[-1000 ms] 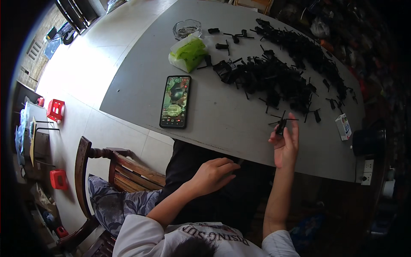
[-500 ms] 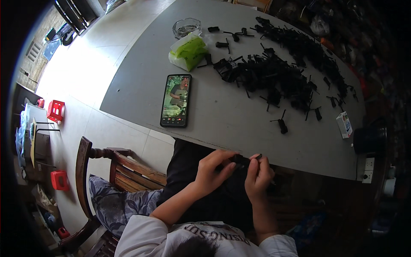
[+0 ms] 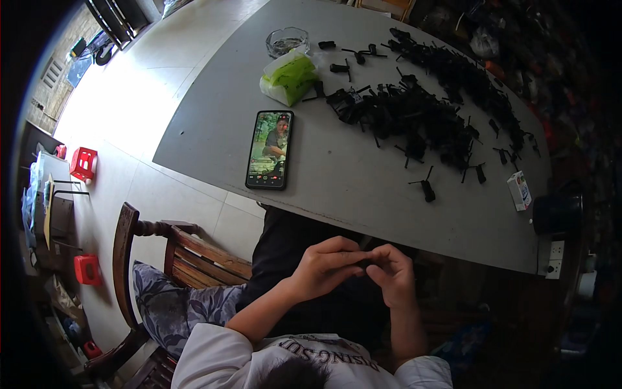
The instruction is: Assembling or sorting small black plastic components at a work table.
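Sunlit tiled floor (image 3: 129, 110), perhaps doorway

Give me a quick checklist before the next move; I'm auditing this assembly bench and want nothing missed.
1. Both hands on the work: left hand and right hand meet in the lap, fingertips together. Ok.
2. Small black part gripped: mostly hidden by fingers. Cannot tell.
3. Supply within reach: pile of black parts on the table. Ok.
4. Stray part lies apart from the pile. Ok.
5. Phone is showing video beside the work. Not ok.
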### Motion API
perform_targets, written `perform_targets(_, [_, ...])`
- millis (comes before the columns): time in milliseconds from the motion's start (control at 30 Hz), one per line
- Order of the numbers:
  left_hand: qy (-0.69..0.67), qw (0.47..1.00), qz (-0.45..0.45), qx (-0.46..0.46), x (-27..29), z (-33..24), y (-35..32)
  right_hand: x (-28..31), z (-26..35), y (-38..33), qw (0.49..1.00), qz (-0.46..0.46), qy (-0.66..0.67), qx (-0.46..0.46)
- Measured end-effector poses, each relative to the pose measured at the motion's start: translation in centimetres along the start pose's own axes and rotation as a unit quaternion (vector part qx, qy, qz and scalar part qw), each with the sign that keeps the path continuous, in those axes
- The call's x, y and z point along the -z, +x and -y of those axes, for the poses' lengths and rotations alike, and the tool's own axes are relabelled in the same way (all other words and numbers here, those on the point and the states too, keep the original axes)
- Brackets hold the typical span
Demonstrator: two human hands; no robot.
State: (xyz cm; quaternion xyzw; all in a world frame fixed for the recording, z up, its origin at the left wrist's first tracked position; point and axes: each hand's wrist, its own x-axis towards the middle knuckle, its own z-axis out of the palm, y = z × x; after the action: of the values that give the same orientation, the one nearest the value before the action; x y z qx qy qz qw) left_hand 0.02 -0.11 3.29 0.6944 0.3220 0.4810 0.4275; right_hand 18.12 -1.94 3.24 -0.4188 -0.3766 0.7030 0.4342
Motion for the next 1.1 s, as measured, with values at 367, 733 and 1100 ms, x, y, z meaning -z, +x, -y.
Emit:
perform_targets(367, [0.126,0.988,-0.015,-0.083,-1.0,-0.2,-0.4,0.4,-1.6,0.8,0.965,0.059,0.254,0.002])
perform_targets(733, [-0.007,0.996,0.066,-0.061,0.8,0.5,-0.3,-0.6,-0.8,0.5,0.948,0.182,0.257,-0.05])
perform_targets(1100, [0.037,0.996,0.051,-0.066,0.8,-0.3,-0.2,-0.6,-2.7,-1.2,0.989,0.097,0.112,-0.006])
